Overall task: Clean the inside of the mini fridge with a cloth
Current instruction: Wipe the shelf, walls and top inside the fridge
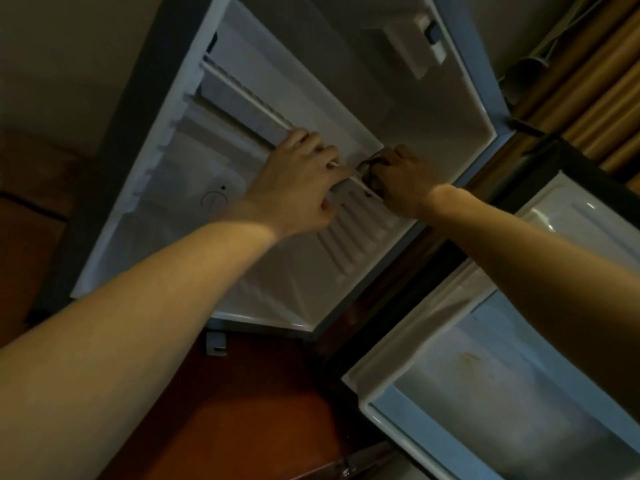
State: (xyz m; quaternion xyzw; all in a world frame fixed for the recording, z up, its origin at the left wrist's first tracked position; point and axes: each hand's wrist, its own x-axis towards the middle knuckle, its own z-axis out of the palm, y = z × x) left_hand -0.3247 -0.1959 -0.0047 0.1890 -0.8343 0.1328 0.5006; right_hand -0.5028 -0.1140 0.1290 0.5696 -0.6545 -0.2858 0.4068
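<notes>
Inside the mini fridge (398, 81), the left hand (298, 181) grips the white shelf (249, 98) edge; beside it, the right hand (401, 181) pinches a dark cloth (372, 164).

the room is dim; a plain pale wall (69, 46) fills the upper left of the frame; reddish-brown wooden floor (249, 410) runs along the bottom centre; tan pleated curtains (588, 81) hang at the upper right.
</notes>
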